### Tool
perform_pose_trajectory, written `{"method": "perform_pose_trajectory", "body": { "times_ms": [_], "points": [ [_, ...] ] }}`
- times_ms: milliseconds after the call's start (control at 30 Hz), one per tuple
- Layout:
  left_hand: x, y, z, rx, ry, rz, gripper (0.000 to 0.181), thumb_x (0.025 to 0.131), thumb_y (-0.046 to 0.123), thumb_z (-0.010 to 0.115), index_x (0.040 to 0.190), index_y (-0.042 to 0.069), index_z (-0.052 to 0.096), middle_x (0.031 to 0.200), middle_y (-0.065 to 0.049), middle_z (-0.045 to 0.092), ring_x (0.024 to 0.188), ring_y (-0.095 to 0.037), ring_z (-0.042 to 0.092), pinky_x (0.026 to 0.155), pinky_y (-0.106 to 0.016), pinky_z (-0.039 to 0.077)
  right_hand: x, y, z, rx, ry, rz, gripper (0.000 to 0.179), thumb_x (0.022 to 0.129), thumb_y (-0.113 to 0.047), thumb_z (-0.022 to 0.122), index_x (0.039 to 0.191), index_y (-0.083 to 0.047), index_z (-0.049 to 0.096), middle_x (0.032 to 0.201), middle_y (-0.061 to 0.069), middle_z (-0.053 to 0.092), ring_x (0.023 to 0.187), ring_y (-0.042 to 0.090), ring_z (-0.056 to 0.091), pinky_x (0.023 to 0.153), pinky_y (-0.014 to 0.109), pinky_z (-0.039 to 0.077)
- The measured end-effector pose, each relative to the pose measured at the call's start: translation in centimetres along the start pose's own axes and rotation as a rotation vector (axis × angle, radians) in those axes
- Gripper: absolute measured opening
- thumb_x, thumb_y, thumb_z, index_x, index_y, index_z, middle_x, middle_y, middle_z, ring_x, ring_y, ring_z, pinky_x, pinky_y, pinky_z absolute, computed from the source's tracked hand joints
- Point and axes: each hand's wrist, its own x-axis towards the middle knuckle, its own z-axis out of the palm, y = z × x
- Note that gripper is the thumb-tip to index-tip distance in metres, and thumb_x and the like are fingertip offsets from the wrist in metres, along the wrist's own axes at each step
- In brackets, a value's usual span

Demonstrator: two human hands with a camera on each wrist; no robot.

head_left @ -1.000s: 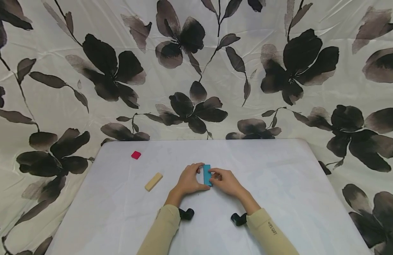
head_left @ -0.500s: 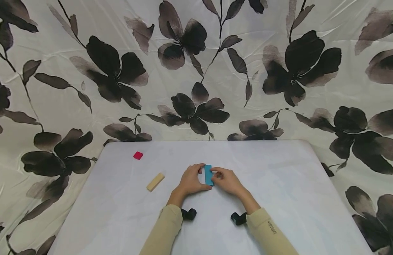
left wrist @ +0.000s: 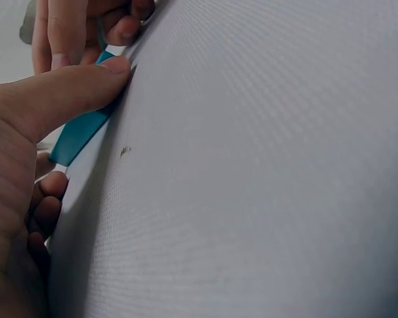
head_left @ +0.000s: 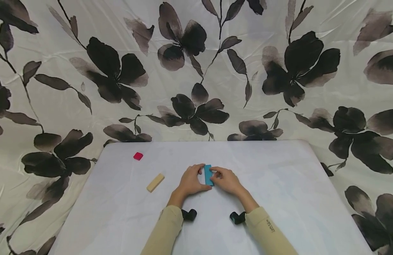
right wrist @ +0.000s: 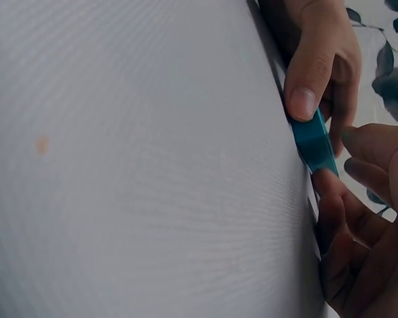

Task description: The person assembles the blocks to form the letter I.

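Note:
A blue block (head_left: 208, 175) lies lengthwise between both hands, on the white table. My left hand (head_left: 190, 181) spans it from the left, thumb at the near end and index finger at the far end. From the right, my right hand (head_left: 227, 181) holds the block's long side with bent thumb and index finger. The left wrist view shows the left thumb lying across the blue block (left wrist: 83, 132). In the right wrist view, the left thumb is on one end of the blue block (right wrist: 313, 139) and a right fingertip touches the other.
A pale wooden block (head_left: 155, 182) lies left of the hands, at a slant. Farther back sits a small red block (head_left: 138, 156). Behind the far edge of the table (head_left: 266, 170) hangs a floral cloth (head_left: 247, 117). Black wrist cameras (head_left: 190, 215) stick out under both sleeves.
The head view has shifted slightly. Both hands keep their places around the blue block.

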Motion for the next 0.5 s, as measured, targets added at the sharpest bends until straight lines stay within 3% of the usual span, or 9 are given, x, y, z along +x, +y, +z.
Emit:
{"method": "perform_pose_trajectory", "body": {
  "times_ms": [500],
  "points": [
    [-0.07,-0.09,0.20,-0.020,0.011,0.001,0.095,0.062,0.056,0.085,0.138,0.011,0.051,0.088,0.007,0.046,0.079,-0.014,0.042,0.068,-0.030,0.036,0.19,0.17,0.10,0.001,-0.003,0.012,0.041,0.090,-0.026,0.070,0.129,-0.014,0.063,0.083,-0.010,0.064,0.072,0.009,0.056,0.069,0.034,0.045]
  ]
}}
